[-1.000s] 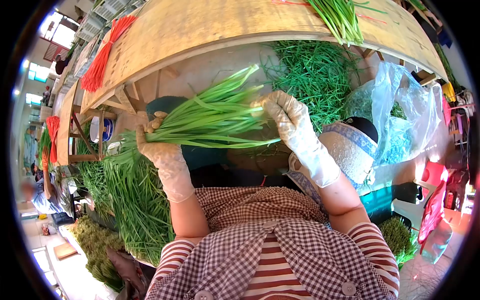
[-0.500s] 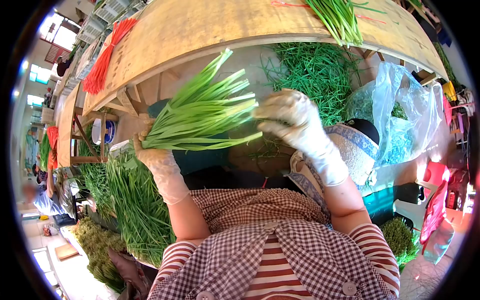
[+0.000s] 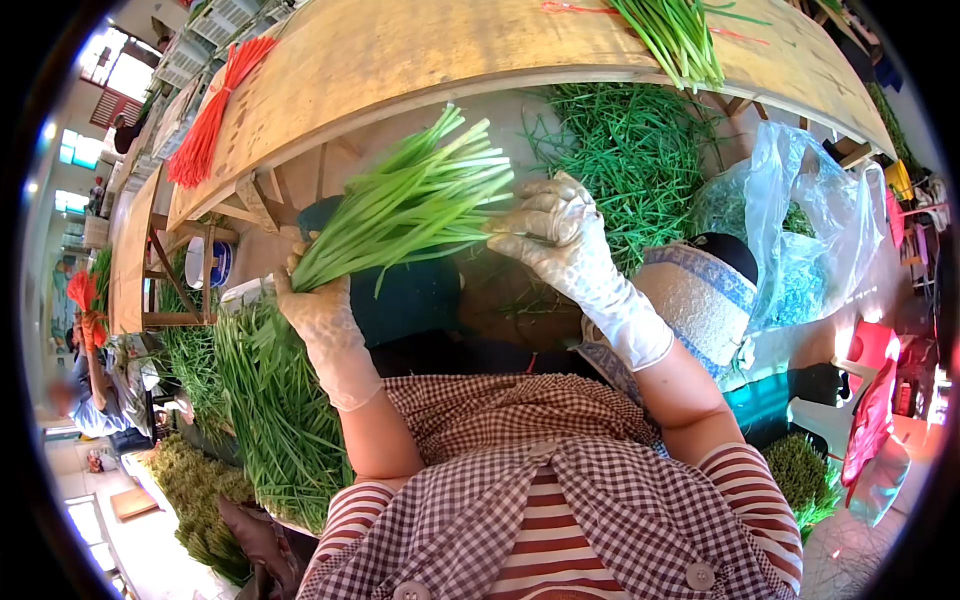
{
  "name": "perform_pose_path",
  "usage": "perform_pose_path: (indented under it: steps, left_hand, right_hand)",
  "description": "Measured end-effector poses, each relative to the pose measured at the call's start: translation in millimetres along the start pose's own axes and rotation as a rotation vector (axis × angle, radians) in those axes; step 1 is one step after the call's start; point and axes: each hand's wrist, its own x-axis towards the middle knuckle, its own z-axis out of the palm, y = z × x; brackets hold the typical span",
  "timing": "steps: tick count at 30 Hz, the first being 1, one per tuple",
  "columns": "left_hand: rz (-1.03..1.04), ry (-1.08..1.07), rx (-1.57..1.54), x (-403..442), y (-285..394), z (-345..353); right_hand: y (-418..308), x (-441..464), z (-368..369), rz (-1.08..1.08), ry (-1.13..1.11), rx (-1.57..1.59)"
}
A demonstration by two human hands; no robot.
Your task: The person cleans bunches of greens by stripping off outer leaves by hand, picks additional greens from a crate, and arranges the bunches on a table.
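My gloved left hand (image 3: 315,305) is closed around the leafy part of a bunch of garlic chives (image 3: 410,205). The bunch fans out up and to the right, its pale stem ends pointing right. At those ends is my gloved right hand (image 3: 555,225), fingers bent and parted, with the fingertips at or against the stems. I see nothing gripped in it. Below my left hand lies a large pile of long green chives (image 3: 275,400).
A wooden table (image 3: 420,60) runs across the front, bearing red ties (image 3: 220,110) and another green bunch (image 3: 670,40). Loose green leaves (image 3: 640,160) cover the floor beneath. To the right stands a clear plastic bag (image 3: 800,220). Another person (image 3: 95,395) works far left.
My right hand has moved slightly left and down, and its blur is gone. The chives in my left hand are gathered closer; the low stray stem no longer sticks out right.
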Motion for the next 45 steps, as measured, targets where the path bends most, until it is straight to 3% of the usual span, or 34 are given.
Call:
perform_pose_path:
  steps: [5,7,11,12,14,15,18,20,23,26,27,30,31,33,36,38,40,42,43,45]
  left_hand:
    - [0.006,-0.089,0.041,-7.2,-7.3,3.8]
    - [0.031,-0.066,0.055,-4.9,-9.1,4.4]
    - [-0.157,-0.306,-0.122,1.8,0.8,-8.0]
    - [-0.138,-0.304,-0.092,1.6,2.6,-7.5]
    - [-0.102,-0.301,-0.033,-0.6,5.3,-3.5]
    - [-0.068,-0.259,-0.008,-3.9,2.0,2.1]
    - [-0.178,-0.423,-0.213,2.4,-9.1,-4.6]
    - [-0.111,-0.493,-0.154,8.0,-13.0,-9.9]
    - [0.044,-0.484,0.130,34.5,8.1,-47.2]
    - [0.182,-0.500,0.442,24.4,9.4,-53.6]
    - [0.211,-0.559,0.511,28.8,12.8,-61.5]
    - [0.088,-0.452,0.565,11.0,1.4,-40.4]
    - [0.167,-0.332,0.493,-5.9,-18.1,-20.6]
    - [0.031,-0.265,0.228,3.9,-22.8,-24.9]
    - [-0.012,-0.125,0.086,11.9,-23.6,-21.3]
    - [0.074,-0.110,0.172,6.3,-26.8,-16.5]
    - [0.150,-0.099,0.281,-2.8,-29.9,-7.1]
    - [0.155,-0.078,0.341,-13.4,-29.2,3.9]
    - [0.074,-0.210,0.182,-5.8,-17.6,-3.2]
    - [0.033,-0.246,0.162,-4.3,-15.8,-12.2]
  right_hand:
    - [2.8,-6.3,7.3,0.085,-0.046,0.098]
    - [-5.9,-5.8,3.5,0.238,-0.089,0.215]
    - [4.9,-12.7,4.8,0.398,-0.115,0.481]
    - [10.9,-11.7,-5.2,0.542,-0.167,0.653]
    - [15.3,2.0,-21.5,0.832,-0.127,0.340]
    - [15.6,5.4,-23.4,0.794,-0.111,0.419]
    - [-7.9,3.3,-21.3,0.826,-0.166,1.043]
    - [-7.2,-0.2,-17.5,0.753,-0.314,0.849]
    - [-4.9,4.7,-30.7,0.744,-0.245,0.784]
    - [6.6,4.9,-27.8,0.738,0.078,0.859]
    - [1.5,8.5,-28.1,0.709,0.073,0.817]
    - [-10.7,17.6,-30.6,0.696,-0.023,0.823]
    - [-8.6,16.2,-27.4,0.743,-0.061,0.884]
    - [-7.2,17.2,-20.9,0.841,-0.114,0.921]
    - [-3.7,23.2,-18.9,0.956,-0.166,0.796]
    - [-8.5,19.0,-28.9,0.736,-0.230,0.735]
    - [-5.8,4.9,-20.5,0.477,-0.069,0.369]
    - [15.1,9.7,-17.3,0.519,0.207,0.807]
    - [18.9,16.4,-28.1,0.715,0.294,0.906]
    - [22.4,18.6,-37.3,0.658,0.149,0.704]
